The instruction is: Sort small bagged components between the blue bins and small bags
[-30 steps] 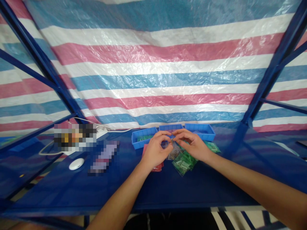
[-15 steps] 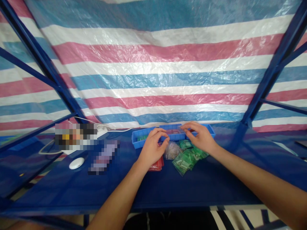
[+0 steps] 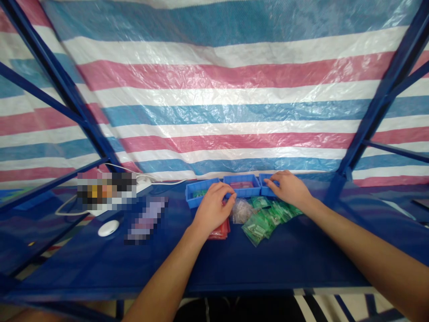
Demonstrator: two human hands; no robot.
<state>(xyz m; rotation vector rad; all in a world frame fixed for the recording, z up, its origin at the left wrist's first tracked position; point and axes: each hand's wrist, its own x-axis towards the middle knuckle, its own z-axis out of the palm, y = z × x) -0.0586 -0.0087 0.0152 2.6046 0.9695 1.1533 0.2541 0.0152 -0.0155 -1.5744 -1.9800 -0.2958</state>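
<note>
My left hand is above a stack of red plastic bags, its thumb and forefinger brought together. Anything between those fingertips is too small to make out. My right hand reaches over the right blue bin, fingers bent and a little apart. Nothing shows in its fingers, and it hides much of that bin. A middle blue bin has something reddish inside, and the left blue bin contains small green pieces. Below them lie a clear bag of small parts and several green-tinted clear packets.
A white round object and a blurred-out flat object lie on the blue tabletop to the left. Behind them is a white power strip with cables. Blue metal posts and a striped plastic sheet enclose the table.
My right hand has moved right, from the middle bin to the right bin, uncovering the middle bin. My left hand has stayed nearly in place, with its thumb and forefinger closer together.
</note>
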